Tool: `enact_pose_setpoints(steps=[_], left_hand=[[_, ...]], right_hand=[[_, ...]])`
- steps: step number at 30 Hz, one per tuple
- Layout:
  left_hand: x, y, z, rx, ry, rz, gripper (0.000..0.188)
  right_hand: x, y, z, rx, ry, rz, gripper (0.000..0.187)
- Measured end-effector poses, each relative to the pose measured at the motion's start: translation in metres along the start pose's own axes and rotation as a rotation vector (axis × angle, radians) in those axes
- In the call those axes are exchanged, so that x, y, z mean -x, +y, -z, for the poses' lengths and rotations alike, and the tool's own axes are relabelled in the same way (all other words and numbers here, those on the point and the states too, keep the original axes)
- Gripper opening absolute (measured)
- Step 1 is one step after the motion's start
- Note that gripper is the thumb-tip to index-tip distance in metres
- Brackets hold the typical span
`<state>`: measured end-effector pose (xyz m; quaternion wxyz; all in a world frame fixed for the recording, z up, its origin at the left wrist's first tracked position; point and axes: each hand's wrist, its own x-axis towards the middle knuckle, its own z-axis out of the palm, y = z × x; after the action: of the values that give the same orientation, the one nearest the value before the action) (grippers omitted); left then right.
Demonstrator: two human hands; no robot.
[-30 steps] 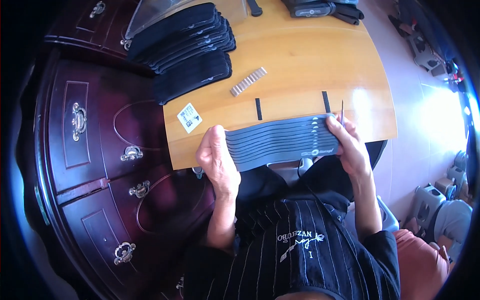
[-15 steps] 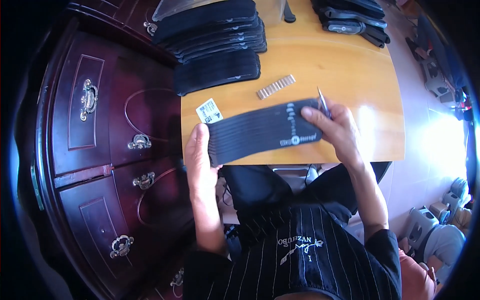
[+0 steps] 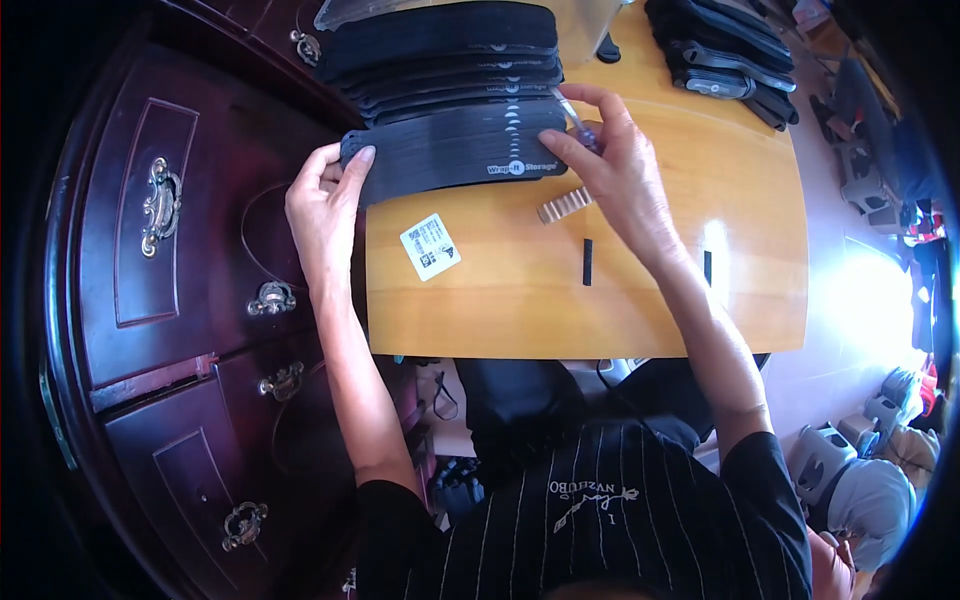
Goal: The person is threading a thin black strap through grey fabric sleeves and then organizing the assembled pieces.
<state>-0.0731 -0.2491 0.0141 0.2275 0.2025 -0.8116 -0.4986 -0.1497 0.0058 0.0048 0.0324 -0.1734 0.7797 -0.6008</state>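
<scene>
My left hand (image 3: 328, 215) grips the left end of a bundle of flat black straps (image 3: 430, 155), thumb on top and fingers curled beneath. My right hand (image 3: 625, 170) holds the right end, its thumb pressing on the top strap. A slim pointed tool (image 3: 572, 112) with a silvery tip and a bluish handle is also in the right hand; its exact kind is unclear. Held at the near side of a tall pile of similar black straps (image 3: 440, 45), the bundle overlaps the pile's front. Whether it rests on the table is hidden.
On the wooden table (image 3: 480, 320) lie a white printed label (image 3: 432, 247), a ribbed brownish strip (image 3: 564, 205) and small black strips (image 3: 588, 262). More black straps (image 3: 720, 60) are heaped at the far right. A dark red cabinet (image 3: 170, 290) borders the left; grey stools (image 3: 825, 465) stand right.
Both hands have carried the strap bundle away from me and leftward, from the table's near edge to the big pile. Small black strips on the table are now uncovered.
</scene>
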Motion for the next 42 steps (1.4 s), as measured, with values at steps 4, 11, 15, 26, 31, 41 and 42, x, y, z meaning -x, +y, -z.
enact_pose_setpoints(steps=[4, 11, 15, 26, 31, 41, 42], left_hand=[[-0.015, -0.011, -0.011, -0.127, 0.05, -0.064, 0.023], [-0.021, -0.016, -0.019, -0.224, 0.106, -0.04, 0.024], [-0.022, -0.017, -0.021, -0.274, 0.077, 0.019, 0.025], [-0.02, -0.044, -0.021, -0.147, 0.038, 0.06, 0.032], [-0.012, -0.023, -0.024, -0.445, 0.159, -0.165, 0.032], [0.016, 0.022, -0.078, -0.575, -0.339, -0.831, 0.062], [0.016, 0.016, -0.082, -0.526, -0.325, -0.792, 0.061]], right_hand=[[-0.005, 0.003, -0.013, 0.195, 0.067, 0.003, 0.026], [-0.019, 0.019, -0.019, 0.389, 0.033, 0.119, 0.023], [-0.022, 0.022, -0.016, 0.444, 0.0, 0.111, 0.024], [-0.018, 0.006, -0.014, 0.425, -0.081, 0.1, 0.022], [-0.019, 0.013, -0.008, 0.248, -0.012, 0.117, 0.024], [-0.037, 0.039, 0.006, 0.051, 0.081, -0.1, 0.033], [-0.038, 0.038, 0.005, 0.03, 0.057, -0.117, 0.034]])
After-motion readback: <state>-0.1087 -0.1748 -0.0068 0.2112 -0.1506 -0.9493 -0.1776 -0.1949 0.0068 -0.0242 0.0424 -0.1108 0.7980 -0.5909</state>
